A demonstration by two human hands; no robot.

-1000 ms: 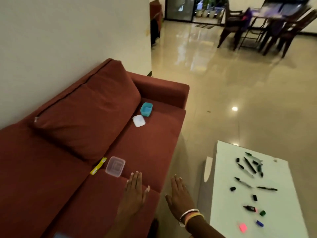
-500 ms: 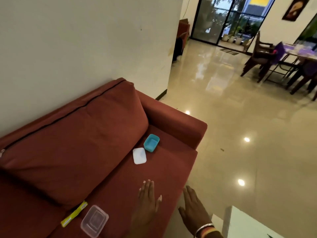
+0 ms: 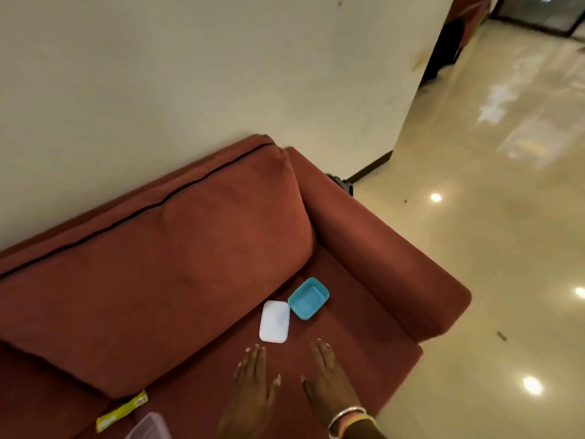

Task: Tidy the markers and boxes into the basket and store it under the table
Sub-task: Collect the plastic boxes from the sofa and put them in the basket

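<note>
looks barely begun: no basket or markers in view. left hand (image 3: 253,384) and right hand (image 3: 329,375) hover flat, fingers straight, holding nothing. at their 12 o'clock on the sofa (image 3: 364,327) lies a white lid (image 3: 274,321), with an empty blue box (image 3: 308,298) at its 1 o'clock. a clear box (image 3: 148,427) sits at 7 o'clock, its contents unclear.

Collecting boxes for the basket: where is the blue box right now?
In the head view, the blue box lies on the sofa seat by the armrest, just right of the white lid, ahead of the right hand.
</note>
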